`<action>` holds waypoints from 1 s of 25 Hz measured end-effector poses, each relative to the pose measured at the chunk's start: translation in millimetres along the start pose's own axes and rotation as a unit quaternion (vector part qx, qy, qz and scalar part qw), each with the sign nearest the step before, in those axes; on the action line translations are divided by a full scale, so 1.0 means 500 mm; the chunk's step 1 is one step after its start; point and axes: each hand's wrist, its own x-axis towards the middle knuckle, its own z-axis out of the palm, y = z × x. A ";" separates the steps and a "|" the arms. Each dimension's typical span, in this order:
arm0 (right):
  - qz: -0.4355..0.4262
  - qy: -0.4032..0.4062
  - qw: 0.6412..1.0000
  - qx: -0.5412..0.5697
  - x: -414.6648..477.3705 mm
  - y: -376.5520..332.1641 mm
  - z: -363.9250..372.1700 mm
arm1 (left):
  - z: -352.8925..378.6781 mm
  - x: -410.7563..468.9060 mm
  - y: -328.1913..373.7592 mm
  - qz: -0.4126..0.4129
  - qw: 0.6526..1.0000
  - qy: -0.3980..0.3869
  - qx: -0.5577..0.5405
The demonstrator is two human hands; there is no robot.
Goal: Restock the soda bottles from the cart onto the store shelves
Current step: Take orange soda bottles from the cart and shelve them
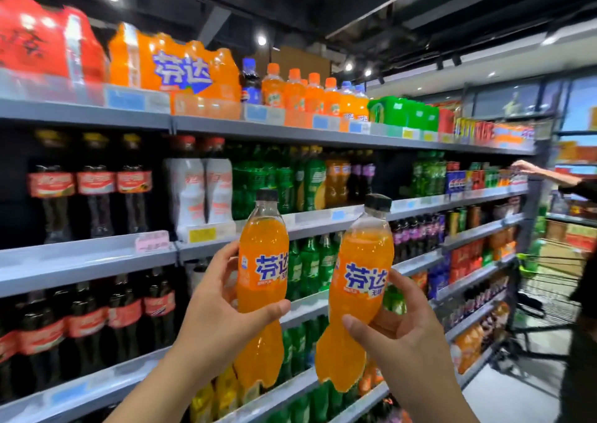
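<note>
I hold two orange soda bottles with black caps up in front of the store shelves (90, 258). My left hand (213, 309) grips the left bottle (263, 267) around its waist, and this one stands upright. My right hand (397, 335) grips the right bottle (363, 280) at its waist too; it leans a little to the right. Both bottles hang in the air before the middle shelves, apart from each other. A row of orange bottles (307, 93) stands on the top shelf.
Cola bottles (93, 183) fill the left bays and green bottles (281, 180) the middle. Orange multipacks (174, 64) sit on top. At far right another person's hand (529, 168) reaches to a shelf, beside a wire cart (549, 280) in the aisle.
</note>
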 end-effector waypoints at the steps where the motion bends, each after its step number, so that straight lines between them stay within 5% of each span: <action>1: -0.002 0.006 1.000 -0.004 0.032 0.012 -0.014 | 0.019 0.027 -0.023 0.003 1.000 0.003 -0.005; 11: -0.042 0.029 0.998 -0.034 0.379 0.131 -0.132 | 0.230 0.384 -0.192 0.026 0.999 0.008 -0.034; 25: -0.078 -0.009 0.996 0.047 0.732 0.268 -0.382 | 0.513 0.608 -0.276 0.060 0.993 0.073 0.068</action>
